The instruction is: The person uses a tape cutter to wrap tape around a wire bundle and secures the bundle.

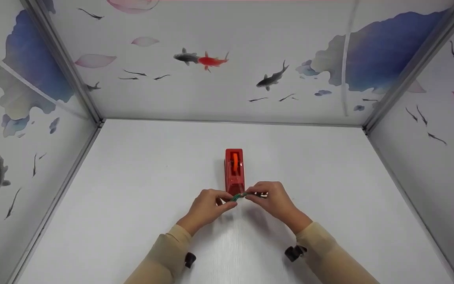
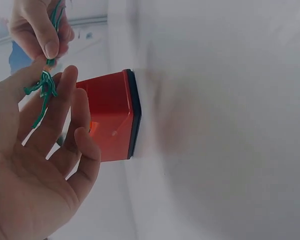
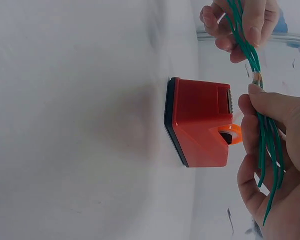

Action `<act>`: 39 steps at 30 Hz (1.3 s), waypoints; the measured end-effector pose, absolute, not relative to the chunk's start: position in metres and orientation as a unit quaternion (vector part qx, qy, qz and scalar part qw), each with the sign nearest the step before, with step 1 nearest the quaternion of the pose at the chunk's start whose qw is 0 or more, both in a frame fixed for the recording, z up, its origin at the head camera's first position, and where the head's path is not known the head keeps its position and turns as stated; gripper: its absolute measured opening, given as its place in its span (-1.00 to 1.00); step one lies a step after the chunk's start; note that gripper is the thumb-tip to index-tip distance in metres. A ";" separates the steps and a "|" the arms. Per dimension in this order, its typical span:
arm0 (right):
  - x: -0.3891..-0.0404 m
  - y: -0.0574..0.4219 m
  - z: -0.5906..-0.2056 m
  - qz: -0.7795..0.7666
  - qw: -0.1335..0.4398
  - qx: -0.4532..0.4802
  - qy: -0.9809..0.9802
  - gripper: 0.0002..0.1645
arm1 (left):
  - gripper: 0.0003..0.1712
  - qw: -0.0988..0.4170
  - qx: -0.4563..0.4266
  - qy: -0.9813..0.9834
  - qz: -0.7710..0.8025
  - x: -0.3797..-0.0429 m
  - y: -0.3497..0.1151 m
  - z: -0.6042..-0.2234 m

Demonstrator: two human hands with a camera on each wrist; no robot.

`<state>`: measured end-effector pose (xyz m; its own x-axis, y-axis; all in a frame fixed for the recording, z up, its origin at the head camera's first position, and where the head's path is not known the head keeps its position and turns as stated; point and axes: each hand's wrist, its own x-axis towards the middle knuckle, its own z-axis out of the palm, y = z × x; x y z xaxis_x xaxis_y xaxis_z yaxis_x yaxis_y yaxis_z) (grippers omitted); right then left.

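A bundle of thin green wires [image 1: 238,196] is held between both hands in front of a red tape dispenser [image 1: 234,181]. My left hand [image 1: 208,206] pinches one end between thumb and fingertips. On the other side my right hand [image 1: 275,200] pinches it with thumb and index finger, loose wire ends [image 3: 271,155] lying over its palm. Between the two grips, a short orange-brown band [image 3: 257,77] wraps the bundle. In the left wrist view the splayed wire tips [image 2: 43,92] stick out past the left thumb. The dispenser carries an orange tape roll [image 3: 234,134].
The white tabletop [image 1: 152,165] reaches to printed panels [image 1: 227,94] at the back and both sides. Small black cameras [image 1: 190,259] sit by the sleeves. A toothed cutter [image 3: 230,101] edges the dispenser's near end, close to the fingers.
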<state>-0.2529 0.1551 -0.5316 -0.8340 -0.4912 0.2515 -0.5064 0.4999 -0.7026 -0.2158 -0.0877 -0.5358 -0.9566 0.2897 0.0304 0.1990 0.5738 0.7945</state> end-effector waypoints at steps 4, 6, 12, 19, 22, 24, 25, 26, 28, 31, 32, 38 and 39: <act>-0.252 0.155 -0.534 0.415 0.012 0.295 -0.860 -0.84 | -0.79 0.056 0.140 0.882 0.446 -0.215 -0.088 -0.538; -0.252 0.155 -0.534 0.416 0.012 0.296 -0.860 -0.84 | -0.80 0.050 0.139 0.883 0.447 -0.214 -0.088 -0.539; -0.250 0.156 -0.534 0.417 0.006 0.282 -0.864 -0.79 | -0.85 0.035 0.136 0.881 0.451 -0.214 -0.086 -0.541; -0.248 0.158 -0.534 0.426 0.001 0.264 -0.865 -0.77 | -0.88 0.022 0.132 0.889 0.439 -0.212 -0.085 -0.543; -0.248 0.158 -0.534 0.440 -0.004 0.264 -0.858 -0.78 | -0.88 0.010 0.137 0.890 0.434 -0.212 -0.085 -0.542; -0.248 0.157 -0.534 0.446 -0.004 0.265 -0.855 -0.78 | -0.88 0.000 0.138 0.891 0.432 -0.212 -0.085 -0.541; -0.248 0.157 -0.534 0.449 -0.005 0.266 -0.853 -0.78 | -0.87 -0.005 0.139 0.892 0.430 -0.212 -0.085 -0.541; -0.248 0.157 -0.534 0.450 -0.006 0.266 -0.852 -0.77 | -0.87 -0.011 0.142 0.892 0.428 -0.212 -0.085 -0.541; -0.248 0.157 -0.534 0.447 -0.005 0.268 -0.854 -0.76 | -0.86 -0.023 0.148 0.893 0.424 -0.212 -0.085 -0.541; -0.248 0.156 -0.534 0.445 -0.007 0.269 -0.854 -0.76 | -0.88 -0.042 0.163 0.892 0.420 -0.213 -0.085 -0.541; -0.248 0.156 -0.534 0.444 -0.008 0.267 -0.855 -0.76 | -0.88 -0.047 0.168 0.891 0.420 -0.213 -0.085 -0.540; -0.247 0.157 -0.536 0.446 -0.031 0.243 -0.861 -0.76 | -0.87 -0.055 0.174 0.888 0.421 -0.213 -0.086 -0.540; -0.247 0.157 -0.536 0.447 -0.034 0.243 -0.860 -0.76 | -0.86 -0.057 0.173 0.889 0.420 -0.213 -0.087 -0.541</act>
<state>-0.2467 0.1570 -0.5364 -0.8793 -0.4492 0.1581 -0.3876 0.4822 -0.7857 -0.2127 -0.0868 -0.5409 -0.9338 0.2602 0.2457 0.3550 0.5881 0.7267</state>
